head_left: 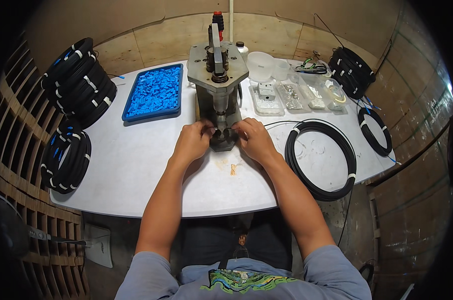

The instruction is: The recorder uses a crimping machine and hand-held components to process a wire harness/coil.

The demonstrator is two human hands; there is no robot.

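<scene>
A grey metal hand press (217, 75) with an upright lever stands at the middle of the table. My left hand (194, 140) is at the left of its lower jaw, fingers closed in a pinch; what lies in them is too small to make out. Opposite it, at the right of the jaw, my right hand (255, 139) is closed with thumb and finger together. A thin black cable (291, 121) runs from the large coil (350, 165) on the right to this hand, which appears to grip its end. The fingertips partly hide the spot under the ram.
A blue tray (180, 102) of small blue parts lies left of the press. Stacked black cable coils (81, 82) stand at the far left, others (351, 75) at the right. Clear boxes (267, 106) of small parts sit back right. A tan scrap (233, 170) lies near the front.
</scene>
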